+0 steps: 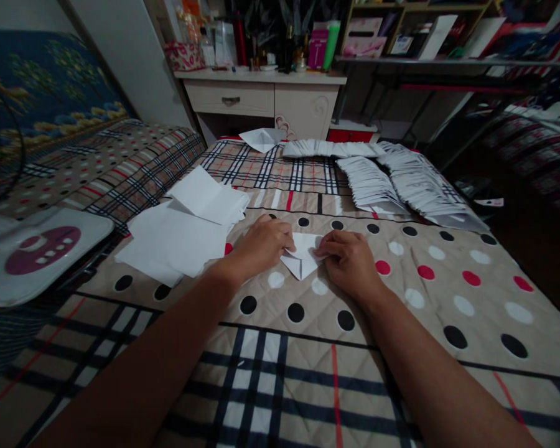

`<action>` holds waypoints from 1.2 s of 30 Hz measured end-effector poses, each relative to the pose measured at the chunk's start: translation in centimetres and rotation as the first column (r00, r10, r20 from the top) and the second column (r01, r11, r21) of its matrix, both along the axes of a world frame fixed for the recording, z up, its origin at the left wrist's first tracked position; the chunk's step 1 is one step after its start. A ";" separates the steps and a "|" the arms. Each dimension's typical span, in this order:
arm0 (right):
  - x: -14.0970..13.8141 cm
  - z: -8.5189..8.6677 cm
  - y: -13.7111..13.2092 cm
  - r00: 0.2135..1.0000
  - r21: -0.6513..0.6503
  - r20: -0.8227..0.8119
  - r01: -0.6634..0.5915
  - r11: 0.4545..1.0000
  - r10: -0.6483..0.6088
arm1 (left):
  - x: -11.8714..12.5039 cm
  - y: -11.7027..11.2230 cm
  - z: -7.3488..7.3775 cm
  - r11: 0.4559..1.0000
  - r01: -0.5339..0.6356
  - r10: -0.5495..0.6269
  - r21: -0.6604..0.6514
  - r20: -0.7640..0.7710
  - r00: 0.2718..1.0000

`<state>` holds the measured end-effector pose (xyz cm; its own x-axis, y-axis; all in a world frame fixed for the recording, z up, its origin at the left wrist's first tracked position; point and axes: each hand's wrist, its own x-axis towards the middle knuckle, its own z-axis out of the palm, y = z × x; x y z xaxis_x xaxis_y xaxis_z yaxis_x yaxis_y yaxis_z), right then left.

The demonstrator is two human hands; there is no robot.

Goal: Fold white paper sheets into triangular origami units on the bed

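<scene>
A small white folded paper [302, 254] lies on the patterned bedspread [280, 336], with a pointed end toward me and creased flaps on top. My left hand [268, 241] grips its left edge, fingers curled and thumb pressed on the paper. At the right edge my right hand [348, 256] pinches the paper between thumb and bent fingers. To the left of my left hand is a loose pile of white paper sheets [182, 233], the upper one with a crease. Fingertip undersides are hidden.
Rows of stacked folded papers [415, 180] stand at the far right of the bed. One more folded paper [262, 138] lies at the far edge. A white plastic item [42, 249] sits at the left. Behind stands a white cabinet [261, 96] with bottles on top.
</scene>
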<state>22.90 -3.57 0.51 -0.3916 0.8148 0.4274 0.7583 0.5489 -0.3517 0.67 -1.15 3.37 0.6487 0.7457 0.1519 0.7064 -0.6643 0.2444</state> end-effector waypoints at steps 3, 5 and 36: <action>-0.2 0.4 -0.3 1.000 -0.036 -0.001 0.014 0.999 -0.014 | 0.2 -1.0 1.2 1.000 0.001 -0.002 -0.022 -0.052 0.999; -0.4 0.6 -0.5 0.999 -0.063 -0.017 0.033 0.997 -0.034 | 0.3 -1.5 1.9 0.999 -0.022 0.018 -0.045 -0.074 0.997; -0.5 0.6 -0.5 0.533 -0.540 -0.752 -0.162 0.826 -0.387 | 0.4 0.3 -1.6 0.627 0.134 0.724 -0.768 0.637 0.266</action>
<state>22.40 -4.05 1.06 0.0144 0.9998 0.0159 0.0230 0.0155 -0.9996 1.08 -0.89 1.79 0.1274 0.9806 -0.1487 -0.1347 0.1657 0.9769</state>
